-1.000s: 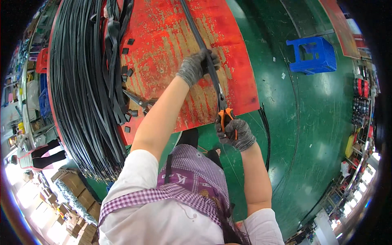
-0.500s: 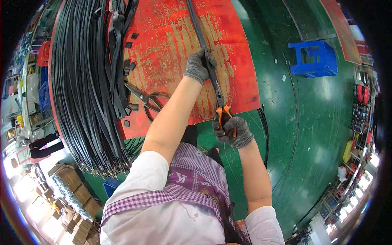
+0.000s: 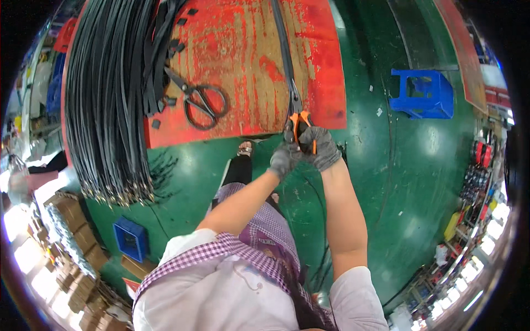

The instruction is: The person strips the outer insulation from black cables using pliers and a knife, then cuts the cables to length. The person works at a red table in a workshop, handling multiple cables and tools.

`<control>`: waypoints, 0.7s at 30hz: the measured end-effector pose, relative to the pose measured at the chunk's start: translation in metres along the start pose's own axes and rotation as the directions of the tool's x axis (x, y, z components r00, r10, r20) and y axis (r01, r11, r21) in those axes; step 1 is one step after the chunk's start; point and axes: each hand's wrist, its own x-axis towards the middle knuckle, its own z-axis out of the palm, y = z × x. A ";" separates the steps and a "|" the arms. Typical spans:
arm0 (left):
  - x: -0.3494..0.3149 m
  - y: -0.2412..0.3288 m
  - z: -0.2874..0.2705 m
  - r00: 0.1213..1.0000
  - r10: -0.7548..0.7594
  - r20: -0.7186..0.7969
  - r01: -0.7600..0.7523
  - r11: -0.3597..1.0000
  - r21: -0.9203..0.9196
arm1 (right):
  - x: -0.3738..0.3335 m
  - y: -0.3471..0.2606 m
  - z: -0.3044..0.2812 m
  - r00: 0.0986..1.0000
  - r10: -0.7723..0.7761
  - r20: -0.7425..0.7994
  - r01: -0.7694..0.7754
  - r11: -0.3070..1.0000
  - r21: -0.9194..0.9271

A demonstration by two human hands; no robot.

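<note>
Green floor (image 3: 430, 165) gleamed all around a scuffed red tabletop (image 3: 327, 94), and the head view had everything happening right at its near edge! One long black strip (image 3: 284, 44) came down the tabletop from beyond the top of the picture, keeping to the right half, and its lower end met orange-handled pliers (image 3: 297, 113) close to the near right corner. Firmly round those handles went the gloved right hand (image 3: 322, 148), just past the edge; tucked against it was the gloved left hand (image 3: 283, 159), fingers bunched narrow, though whether it pinched the strip's tail, nobody could tell. So how far along? This strip looked mid-work, its nose end caught by the tool and not yet let go. Over at the left edge lay a huge bundle of black strips (image 3: 110, 99), tips hanging past the near left corner; finished or waiting, the view wouldn't say. Small black scraps (image 3: 156, 124) dotted the tabletop beside it, suggesting some cutting was already done, while black scissors (image 3: 189, 89) rested unheld near the near edge. Off to the right, a blue stool (image 3: 444, 94) stood by, well apart from the action.
</note>
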 end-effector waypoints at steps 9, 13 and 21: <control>-0.033 -0.018 -0.024 0.979 -0.155 0.134 0.119 0.962 0.247 | 0.005 0.055 -0.086 0.897 -0.247 -0.366 -0.098 0.697 -0.711; -0.043 -0.028 -0.024 0.955 -0.201 0.219 0.136 0.950 0.281 | 0.024 0.070 -0.099 0.776 -0.593 -0.215 -0.023 0.314 -0.949; -0.032 -0.054 -0.024 0.972 -0.052 0.230 -0.027 0.944 0.328 | 0.021 0.048 -0.068 0.788 -0.428 -0.442 -0.016 0.704 -0.710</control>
